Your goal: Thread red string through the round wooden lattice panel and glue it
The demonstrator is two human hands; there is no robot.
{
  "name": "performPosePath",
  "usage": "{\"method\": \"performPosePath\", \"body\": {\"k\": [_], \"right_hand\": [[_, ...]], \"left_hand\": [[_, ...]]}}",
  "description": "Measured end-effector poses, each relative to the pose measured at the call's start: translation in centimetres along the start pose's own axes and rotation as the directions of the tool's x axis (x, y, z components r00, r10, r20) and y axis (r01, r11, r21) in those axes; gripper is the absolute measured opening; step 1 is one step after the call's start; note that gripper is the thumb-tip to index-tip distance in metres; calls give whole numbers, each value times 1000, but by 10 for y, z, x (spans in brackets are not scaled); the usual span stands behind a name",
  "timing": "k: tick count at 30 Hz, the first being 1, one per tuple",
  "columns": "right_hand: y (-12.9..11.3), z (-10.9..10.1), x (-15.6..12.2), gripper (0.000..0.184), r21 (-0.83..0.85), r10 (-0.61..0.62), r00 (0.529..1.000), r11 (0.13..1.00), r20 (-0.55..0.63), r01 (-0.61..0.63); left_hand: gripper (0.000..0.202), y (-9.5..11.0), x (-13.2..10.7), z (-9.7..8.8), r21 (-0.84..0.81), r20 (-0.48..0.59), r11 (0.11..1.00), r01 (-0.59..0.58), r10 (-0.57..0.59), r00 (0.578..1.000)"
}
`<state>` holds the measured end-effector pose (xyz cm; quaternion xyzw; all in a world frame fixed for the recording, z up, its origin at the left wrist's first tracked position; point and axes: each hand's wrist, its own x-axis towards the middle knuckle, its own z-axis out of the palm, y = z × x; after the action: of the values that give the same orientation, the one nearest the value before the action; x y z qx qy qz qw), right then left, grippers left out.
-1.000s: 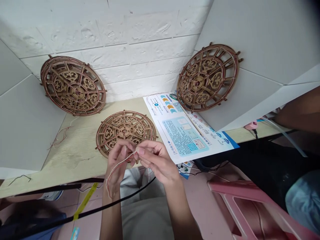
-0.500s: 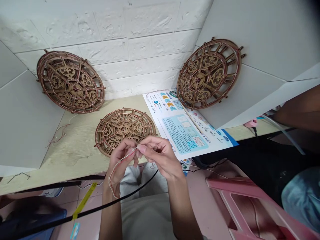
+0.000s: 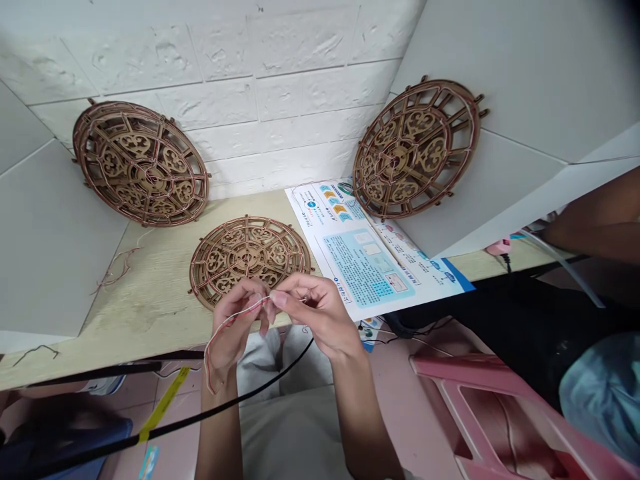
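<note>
Red-and-white wire (image 3: pixel 249 309), seemingly 2 strands, is pinched between the hands (image 3: pixel 233 323) (image 3: pixel 323 320).

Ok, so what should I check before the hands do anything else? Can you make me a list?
1. Right-hand grip on the red and white wires: ok, thumb and finger pinch them.
2. Left-hand grip on the wires: cannot tell, the fingertips are partly hidden.
3. All wire ends easy to see: cannot tell, some may be hidden in the hands.
4. Black cable out of the way: not ok, it crosses in front of the left forearm in this view.
5. Nearest round frame lying flat on the table: ok, partly behind the hands.
</note>
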<state>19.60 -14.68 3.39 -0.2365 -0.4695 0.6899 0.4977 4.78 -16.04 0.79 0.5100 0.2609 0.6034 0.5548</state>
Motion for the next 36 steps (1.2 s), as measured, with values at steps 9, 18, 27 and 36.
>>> {"method": "performPosePath", "body": {"k": [9, 18, 27, 36], "right_hand": [[1, -9, -3, 63, -199, 35, 998, 979, -43, -43], [-4, -8, -9, 17, -462, -198, 973, 878, -117, 123], [-7, -5, -10, 23, -326, -117, 985, 943, -127, 70], [4, -6, -2, 34, 83, 23, 993, 996, -113, -14]], "left_hand": [[20, 14, 1, -3, -122, -147, 992, -41, 23, 989], [28, 22, 2, -5, -132, -250, 991, -32, -2, 968], [35, 26, 2, -5, -127, -208, 992, -8, -19, 978], [40, 23, 2, 0, -298, -58, 953, -54, 38, 998]]}}
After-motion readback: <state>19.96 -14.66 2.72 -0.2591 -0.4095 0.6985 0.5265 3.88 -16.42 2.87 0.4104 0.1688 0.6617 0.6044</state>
